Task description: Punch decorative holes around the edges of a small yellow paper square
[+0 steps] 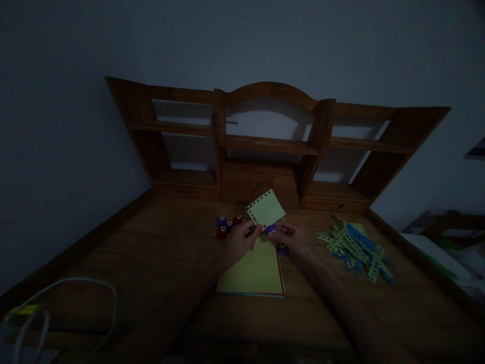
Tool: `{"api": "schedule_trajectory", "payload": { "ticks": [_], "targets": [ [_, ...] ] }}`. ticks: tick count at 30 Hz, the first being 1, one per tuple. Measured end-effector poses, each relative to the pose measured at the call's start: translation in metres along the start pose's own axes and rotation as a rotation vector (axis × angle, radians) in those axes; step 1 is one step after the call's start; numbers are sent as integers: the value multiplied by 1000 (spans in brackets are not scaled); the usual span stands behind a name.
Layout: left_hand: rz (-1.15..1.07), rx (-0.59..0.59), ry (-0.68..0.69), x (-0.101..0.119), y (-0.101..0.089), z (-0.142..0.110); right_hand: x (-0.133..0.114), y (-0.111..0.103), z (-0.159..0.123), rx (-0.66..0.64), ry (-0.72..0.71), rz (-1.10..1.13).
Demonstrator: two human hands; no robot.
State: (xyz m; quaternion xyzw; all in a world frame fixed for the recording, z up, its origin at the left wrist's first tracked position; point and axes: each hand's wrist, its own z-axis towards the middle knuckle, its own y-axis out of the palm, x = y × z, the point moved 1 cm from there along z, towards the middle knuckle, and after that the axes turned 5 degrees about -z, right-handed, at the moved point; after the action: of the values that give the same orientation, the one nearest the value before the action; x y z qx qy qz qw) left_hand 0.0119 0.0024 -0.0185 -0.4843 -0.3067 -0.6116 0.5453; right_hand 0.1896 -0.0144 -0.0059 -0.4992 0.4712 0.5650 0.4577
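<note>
My left hand (240, 240) pinches the lower edge of a small pale-yellow paper sheet (268, 208), which has a row of punched holes along its upper-left side and more down its left corner. Closed around a small purple craft punch (271, 229) is my right hand (291, 237), right at the paper's lower edge. Whether the paper sits inside the punch slot I cannot make out. Another purple punch (282, 249) lies under my right hand. Beneath both hands is a stack of yellow paper (252, 273) with red and bluish edges showing.
Several red and purple punches (222, 232) stand left of my left hand. To the right lies a pile of punched yellow and blue paper strips (358, 247). A wooden shelf unit (265, 144) rises at the desk's back. A white cable (87, 279) loops at the front left.
</note>
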Motion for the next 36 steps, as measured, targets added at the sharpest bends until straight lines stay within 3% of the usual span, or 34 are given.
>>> {"api": "schedule_trajectory", "payload": {
  "ticks": [15,26,36],
  "targets": [
    [60,22,15,-6,-1,1,1,-3,2,-5,-39,-42],
    [108,41,76,11,-2,-2,-8,-3,-4,-35,8,-154],
    [31,-92,12,4,0,-4,-11,4,-8,15,18,11]
  ]
}}
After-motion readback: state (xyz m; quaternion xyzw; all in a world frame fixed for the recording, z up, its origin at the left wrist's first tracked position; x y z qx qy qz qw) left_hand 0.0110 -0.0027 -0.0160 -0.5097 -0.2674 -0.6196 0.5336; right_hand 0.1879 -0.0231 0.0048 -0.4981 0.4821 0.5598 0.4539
